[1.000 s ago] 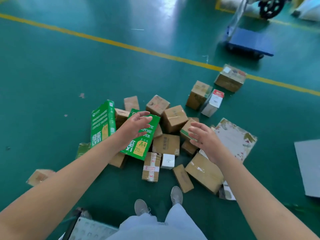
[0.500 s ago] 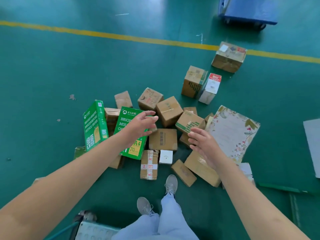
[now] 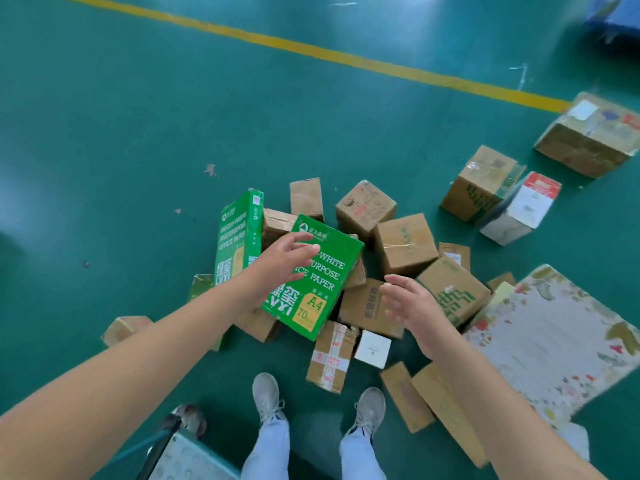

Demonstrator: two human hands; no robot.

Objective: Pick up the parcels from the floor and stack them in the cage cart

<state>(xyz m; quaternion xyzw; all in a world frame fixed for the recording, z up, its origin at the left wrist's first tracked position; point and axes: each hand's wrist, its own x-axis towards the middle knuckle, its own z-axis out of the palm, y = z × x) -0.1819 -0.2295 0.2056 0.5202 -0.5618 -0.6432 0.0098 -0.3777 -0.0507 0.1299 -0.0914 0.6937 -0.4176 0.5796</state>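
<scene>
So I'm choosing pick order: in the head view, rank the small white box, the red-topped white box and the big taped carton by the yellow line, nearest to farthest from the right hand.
1. Small white box, just below the right hand.
2. Red-topped white box, up to the right.
3. Big taped carton, far right by the line.

Both bare arms are stretched forward and down. The left hand (image 3: 282,259) is held out palm down, fingers straight and together, nothing gripped. The right hand (image 3: 414,311) is held a little lower, palm turned inward, fingers loosely spread, nothing held. The two hands are kept apart.
</scene>
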